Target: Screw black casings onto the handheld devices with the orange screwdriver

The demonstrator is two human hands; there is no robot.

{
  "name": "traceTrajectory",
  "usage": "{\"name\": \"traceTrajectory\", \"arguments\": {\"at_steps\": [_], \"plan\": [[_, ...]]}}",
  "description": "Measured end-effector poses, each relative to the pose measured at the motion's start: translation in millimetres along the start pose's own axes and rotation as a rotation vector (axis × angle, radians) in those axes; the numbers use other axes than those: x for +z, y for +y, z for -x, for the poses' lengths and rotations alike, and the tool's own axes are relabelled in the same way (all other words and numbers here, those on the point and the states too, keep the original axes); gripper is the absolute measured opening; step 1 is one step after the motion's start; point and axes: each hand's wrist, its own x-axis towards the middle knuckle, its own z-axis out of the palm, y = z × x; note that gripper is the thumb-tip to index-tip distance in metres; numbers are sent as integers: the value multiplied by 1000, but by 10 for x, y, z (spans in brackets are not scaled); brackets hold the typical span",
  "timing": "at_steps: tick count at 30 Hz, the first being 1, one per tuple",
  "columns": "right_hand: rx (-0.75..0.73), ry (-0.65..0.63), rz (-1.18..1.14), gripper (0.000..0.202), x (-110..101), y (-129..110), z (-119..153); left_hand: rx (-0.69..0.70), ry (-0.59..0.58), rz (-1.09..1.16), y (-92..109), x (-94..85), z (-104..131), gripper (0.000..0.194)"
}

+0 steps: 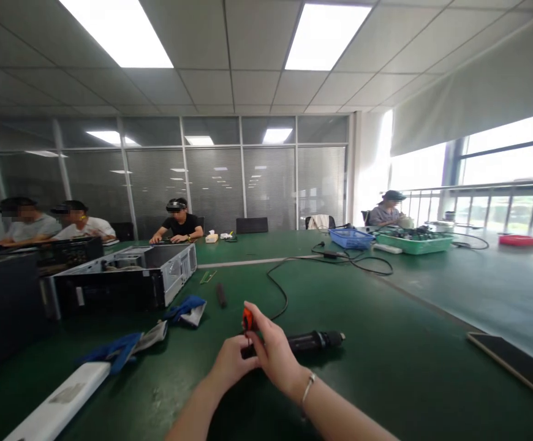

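Near the lower middle of the head view, my right hand (273,352) is closed on a small orange-red handled tool (247,319), held upright. Just left of it and touching it, my left hand (233,362) has its fingers closed around something dark at the tool's lower end, mostly hidden by the fingers. A black cylindrical tool (315,342) with a metal tip lies on the green table (399,380), its left part running behind my right hand. A black cable (278,285) curves across the table behind my hands.
An open computer case (110,291), blue-grey gloves (188,311) and a white bar-shaped object (64,401) are at left. Green strips (208,277) and a dark bar (221,295) lie ahead. Blue (351,239) and green (413,244) baskets stand back right; a phone-like slab (514,366) lies right. Several people sit beyond.
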Motion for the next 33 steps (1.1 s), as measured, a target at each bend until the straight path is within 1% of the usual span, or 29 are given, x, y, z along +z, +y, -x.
{"name": "traceTrajectory", "arguments": {"at_steps": [3,7,12,16,18,20,23,25,29,33], "plan": [[-15,-12,73,59,-56,-44,-10,27,-4,72,29,-15,12,14],[-24,0,203,52,-87,-64,-20,-7,0,92,58,-34,19,16],[-58,-74,142,59,-65,-99,-19,-12,4,86,88,-47,27,10],[-41,-33,204,53,-81,-121,-20,-6,-20,95,83,-46,29,13],[-25,-30,238,49,-89,-122,-25,-28,-16,75,70,-41,27,13],[-17,-59,225,50,-92,-129,-31,-34,-7,63,64,-39,26,12],[-48,-119,166,56,-96,-151,-33,-14,-6,69,80,-46,31,12],[-57,-97,163,56,-100,-161,-28,-9,-10,76,100,-53,36,14],[-54,-36,245,46,-103,-146,-22,-23,0,82,109,-48,35,13],[-18,-85,230,48,-102,-139,-31,-27,-11,64,83,-35,26,11]]}}
